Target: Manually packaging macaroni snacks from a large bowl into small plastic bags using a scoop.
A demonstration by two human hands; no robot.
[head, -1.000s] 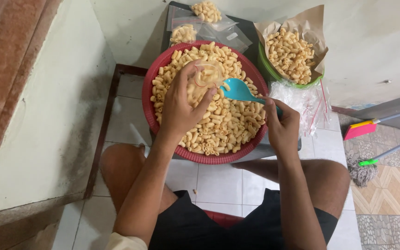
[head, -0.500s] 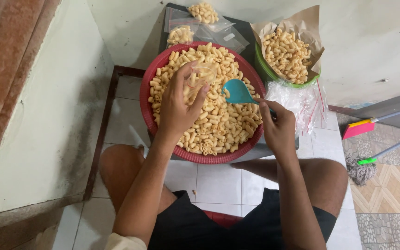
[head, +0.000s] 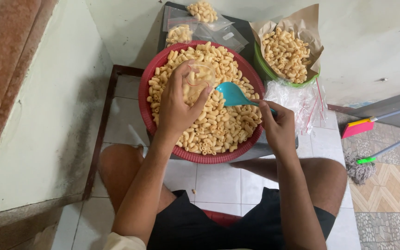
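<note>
A wide red basin [head: 150, 88] full of pale macaroni-shaped snacks [head: 218, 125] stands in front of my knees. Over its middle, my left hand [head: 177, 109] holds a small clear plastic bag [head: 199, 79] open, with some snacks inside. My right hand [head: 278, 127] grips the handle of a teal spoon [head: 233, 95], whose bowl is tipped against the bag's mouth.
Behind the basin lie filled clear bags [head: 195, 21] on a dark tray. A green bowl lined with brown paper [head: 290, 46] holds more snacks at the back right. A pile of empty clear bags [head: 297, 99] lies under it. Mop and broom handles [head: 371, 139] lie at right. A wall ledge [head: 33, 106] runs along the left.
The spoon dipped toward the snacks in the basin and has come back up to the bag's mouth. My left hand kept the bag nearly still.
</note>
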